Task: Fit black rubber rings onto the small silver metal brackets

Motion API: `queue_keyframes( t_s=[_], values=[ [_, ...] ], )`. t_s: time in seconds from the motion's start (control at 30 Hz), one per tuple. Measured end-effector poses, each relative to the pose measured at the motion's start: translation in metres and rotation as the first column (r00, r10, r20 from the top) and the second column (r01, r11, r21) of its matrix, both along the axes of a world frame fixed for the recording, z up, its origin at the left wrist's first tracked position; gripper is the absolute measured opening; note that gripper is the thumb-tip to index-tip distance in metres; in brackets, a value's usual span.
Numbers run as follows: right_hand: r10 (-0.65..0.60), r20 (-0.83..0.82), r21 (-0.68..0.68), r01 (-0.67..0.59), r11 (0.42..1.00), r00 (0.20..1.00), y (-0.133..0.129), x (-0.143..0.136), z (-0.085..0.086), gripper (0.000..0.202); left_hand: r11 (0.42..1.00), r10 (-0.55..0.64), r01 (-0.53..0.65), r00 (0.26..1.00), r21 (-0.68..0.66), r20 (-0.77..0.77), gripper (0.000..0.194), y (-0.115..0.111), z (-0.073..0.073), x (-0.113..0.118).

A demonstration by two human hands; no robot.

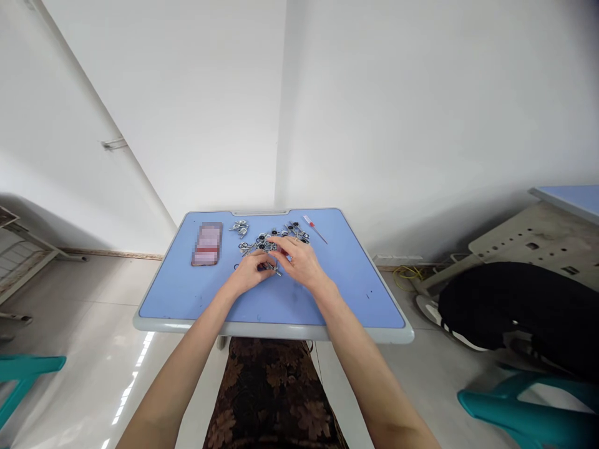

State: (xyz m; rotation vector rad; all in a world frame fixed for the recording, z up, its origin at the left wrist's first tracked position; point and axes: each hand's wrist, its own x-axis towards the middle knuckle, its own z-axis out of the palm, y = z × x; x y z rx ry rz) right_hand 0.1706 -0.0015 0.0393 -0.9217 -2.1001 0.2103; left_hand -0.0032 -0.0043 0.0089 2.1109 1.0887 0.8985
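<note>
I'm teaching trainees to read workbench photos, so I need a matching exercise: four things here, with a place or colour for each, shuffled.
1. Phone
2. Thin-shafted tool
3. Larger pile of metal parts
4. Desktop

A. Blue
B. By the left hand and right hand
C. On the desk's left side
D. On the desk's right half, toward the far edge

Pairs: 1-C, 2-D, 3-B, 4-A

Your desk (355, 274) is blue, with pale grey rim (281, 331). The metal parts (241, 228) are silver and black, the screwdriver (312, 222) is red and white. Your garment (276, 393) is dark, with brown flowers; the stools (528, 408) are teal.
</note>
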Motion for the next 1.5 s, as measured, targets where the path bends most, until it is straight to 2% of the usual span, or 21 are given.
queue_keyframes(
  t_s=[0.17, 0.27, 0.37, 0.47, 0.57, 0.63, 0.73, 0.8, 0.97, 1.17, 1.23, 1.33, 1.4, 1.5],
  values=[
    [0.05, -0.009, -0.061, -0.051, 0.997, 0.999, 0.0004, 0.0011, 0.0017, 0.036, 1.0, -0.012, 0.012, 1.0, 0.023, -0.007, 0.012, 0.0001, 0.0001, -0.0007],
    [-0.046, -0.044, -0.039, 0.044, 0.998, 0.998, 0.0027, -0.001, -0.0017, 0.027, 1.0, -0.006, 0.006, 1.0, 0.026, -0.003, 0.011, 0.0009, -0.0014, -0.001],
    [-0.124, -0.009, -0.033, 0.123, 0.992, 0.992, 0.003, -0.0019, -0.0042, 0.024, 1.0, -0.003, 0.003, 1.0, 0.007, 0.0, 0.011, 0.0015, -0.0024, -0.001],
    [-0.005, 0.002, -0.087, 0.005, 0.996, 1.0, 0.0019, -0.0004, -0.0032, 0.036, 1.0, -0.009, 0.009, 1.0, 0.007, 0.003, 0.011, 0.0016, -0.0018, -0.0007],
    [0.103, -0.07, -0.125, -0.111, 0.986, 0.992, 0.0024, 0.0006, -0.0021, 0.041, 1.0, -0.012, 0.012, 1.0, 0.022, -0.003, 0.01, 0.0013, -0.0009, -0.0006],
    [0.067, -0.09, -0.115, -0.077, 0.99, 0.994, 0.0036, -0.0002, -0.0028, 0.036, 1.0, -0.008, 0.008, 1.0, 0.023, -0.004, 0.01, 0.001, -0.0008, -0.0006],
    [-0.074, -0.058, -0.076, 0.069, 0.995, 0.996, 0.0042, -0.0014, -0.0042, 0.024, 1.0, -0.001, 0.001, 1.0, 0.01, -0.004, 0.01, 0.0009, -0.0011, -0.0007],
    [-0.094, -0.015, -0.061, 0.093, 0.994, 0.995, 0.0033, -0.0011, -0.0039, 0.025, 1.0, -0.002, 0.002, 1.0, 0.003, -0.004, 0.01, 0.001, -0.0011, -0.0006],
    [0.079, -0.022, -0.101, -0.081, 0.992, 0.997, 0.0019, 0.0004, -0.0023, 0.041, 1.0, -0.009, 0.009, 1.0, 0.002, 0.003, 0.01, 0.0009, -0.0008, -0.0005],
    [-0.127, -0.003, -0.03, 0.127, 0.991, 0.992, 0.0035, -0.0018, -0.006, 0.02, 1.0, -0.003, 0.003, 1.0, 0.003, -0.005, 0.01, 0.0027, -0.0035, -0.0009],
    [-0.081, 0.02, -0.052, 0.082, 0.995, 0.997, 0.003, -0.0005, -0.0053, 0.026, 1.0, -0.005, 0.005, 1.0, 0.01, -0.01, 0.01, 0.003, -0.0032, -0.0008],
    [0.048, -0.011, -0.11, -0.049, 0.993, 0.999, 0.0031, 0.0022, -0.0036, 0.037, 1.0, -0.005, 0.005, 1.0, 0.02, -0.017, 0.011, 0.0029, -0.0021, -0.001],
    [0.049, -0.042, -0.124, -0.054, 0.991, 0.998, 0.0046, 0.003, -0.0035, 0.038, 1.0, -0.008, 0.008, 1.0, 0.022, -0.021, 0.011, 0.003, -0.0019, -0.0012],
    [-0.007, -0.045, -0.115, 0.002, 0.993, 0.999, 0.0072, 0.0026, -0.0052, 0.035, 1.0, -0.004, 0.005, 1.0, 0.021, -0.021, 0.01, 0.0028, -0.0024, -0.0015]
  ],
)
